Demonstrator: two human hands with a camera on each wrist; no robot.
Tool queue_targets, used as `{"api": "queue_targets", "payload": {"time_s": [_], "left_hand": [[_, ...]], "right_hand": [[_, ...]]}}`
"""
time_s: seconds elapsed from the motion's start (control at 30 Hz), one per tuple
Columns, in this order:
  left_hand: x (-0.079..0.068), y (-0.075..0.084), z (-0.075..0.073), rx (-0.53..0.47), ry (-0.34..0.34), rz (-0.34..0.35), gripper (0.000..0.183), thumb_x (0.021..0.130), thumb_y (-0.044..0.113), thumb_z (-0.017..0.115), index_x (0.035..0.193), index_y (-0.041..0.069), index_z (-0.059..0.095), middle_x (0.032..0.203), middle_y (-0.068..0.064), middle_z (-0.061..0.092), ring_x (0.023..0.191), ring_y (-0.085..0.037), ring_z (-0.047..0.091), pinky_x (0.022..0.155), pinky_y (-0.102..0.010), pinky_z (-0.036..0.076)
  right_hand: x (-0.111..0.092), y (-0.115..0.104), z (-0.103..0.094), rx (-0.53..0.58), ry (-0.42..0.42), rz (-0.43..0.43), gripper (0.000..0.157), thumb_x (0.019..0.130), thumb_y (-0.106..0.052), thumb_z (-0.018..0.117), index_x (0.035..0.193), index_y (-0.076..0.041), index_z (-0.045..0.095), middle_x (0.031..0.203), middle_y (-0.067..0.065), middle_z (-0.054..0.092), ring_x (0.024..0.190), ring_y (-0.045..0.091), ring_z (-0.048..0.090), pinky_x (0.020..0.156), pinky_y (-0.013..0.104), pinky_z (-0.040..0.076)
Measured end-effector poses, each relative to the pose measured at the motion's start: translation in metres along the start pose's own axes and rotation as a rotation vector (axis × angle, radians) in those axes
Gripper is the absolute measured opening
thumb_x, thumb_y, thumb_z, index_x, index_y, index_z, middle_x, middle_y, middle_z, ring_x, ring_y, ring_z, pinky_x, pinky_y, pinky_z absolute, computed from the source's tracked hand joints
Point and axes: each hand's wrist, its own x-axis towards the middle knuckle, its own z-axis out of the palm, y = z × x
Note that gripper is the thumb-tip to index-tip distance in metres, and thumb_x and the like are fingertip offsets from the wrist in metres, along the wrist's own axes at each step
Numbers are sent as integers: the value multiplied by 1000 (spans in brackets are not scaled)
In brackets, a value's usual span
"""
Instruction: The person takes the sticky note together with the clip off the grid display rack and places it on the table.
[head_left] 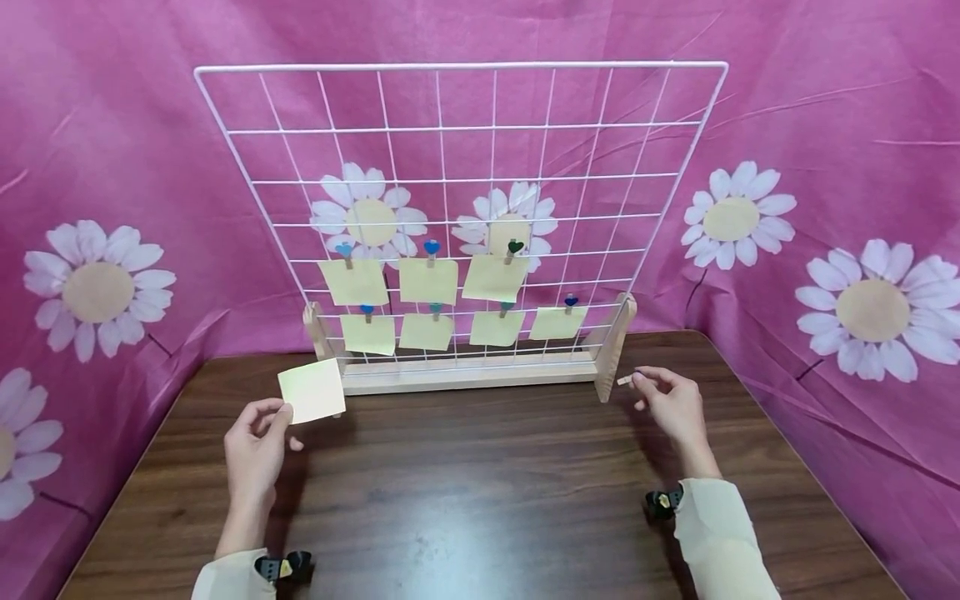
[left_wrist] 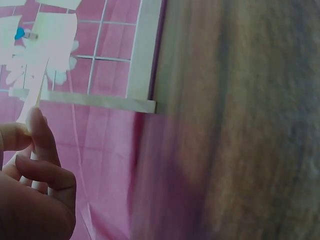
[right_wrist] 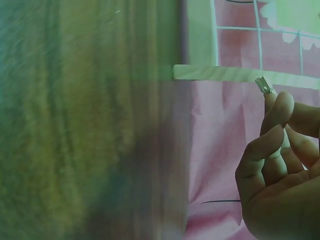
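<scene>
My left hand (head_left: 255, 454) pinches a pale yellow sticky note (head_left: 312, 390) between thumb and fingers, left of the stand and above the table. In the left wrist view the note appears nearly edge-on. Between the fingertips of my right hand (head_left: 677, 410) is a small wooden clothespin (right_wrist: 264, 85), its tip pointing out; it is held beside the stand's right foot. A white wire grid (head_left: 465, 65) stands upright ahead. Several sticky notes (head_left: 427, 282) hang on its lower part in two rows, held by clothespins with heart tops (head_left: 432, 247) in blue and green.
A wooden base (head_left: 465, 381) with two side feet (head_left: 615, 350) carries the grid at the back of the brown wood-grain table (head_left: 465, 483). Pink cloth (head_left: 97, 167) with white daisies hangs behind and on both sides. Dark wrist cameras (head_left: 663, 503) sit at both cuffs.
</scene>
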Motion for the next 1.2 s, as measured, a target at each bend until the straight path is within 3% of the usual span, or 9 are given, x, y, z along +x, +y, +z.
{"api": "queue_targets", "payload": {"time_s": [0.13, 0.5, 0.77, 0.97, 1.2], "left_hand": [[3, -3, -4, 27, 6, -16, 15, 97, 8, 67, 107, -3, 63, 71, 12, 67, 40, -11, 56, 49, -21, 49], [10, -11, -26, 20, 28, -60, 6, 97, 4, 64, 101, 0, 63, 69, 11, 66, 40, -9, 52, 45, -19, 47], [18, -16, -36, 80, 24, -131, 10, 97, 7, 65, 91, 15, 66, 66, 12, 65, 42, -8, 52, 44, -18, 46], [24, -21, -47, 53, 12, -237, 22, 96, 10, 67, 80, 26, 67, 63, 11, 63, 42, -6, 50, 39, -17, 35], [30, -28, -55, 189, -60, -251, 18, 97, 14, 66, 85, 27, 66, 62, 12, 62, 45, -6, 49, 39, -18, 33]], "right_hand": [[2, 4, 1, -1, -14, 20, 32, 100, -12, 64, 124, 10, 65, 94, 18, 75, 52, 4, 62, 46, 21, 45], [3, 14, 1, -22, -73, 59, 31, 101, -8, 60, 125, 12, 62, 90, 10, 75, 59, 4, 64, 48, 21, 45], [4, 21, -2, -3, -134, 106, 32, 103, -9, 58, 127, 12, 59, 89, 4, 74, 63, 4, 62, 48, 25, 49], [5, 25, -4, 32, -166, 134, 34, 104, -9, 56, 130, 13, 55, 88, -1, 74, 64, 4, 62, 49, 26, 50], [5, 29, -6, 14, -236, 131, 33, 105, -9, 54, 130, 12, 51, 92, 4, 74, 64, 5, 62, 52, 26, 49]]}}
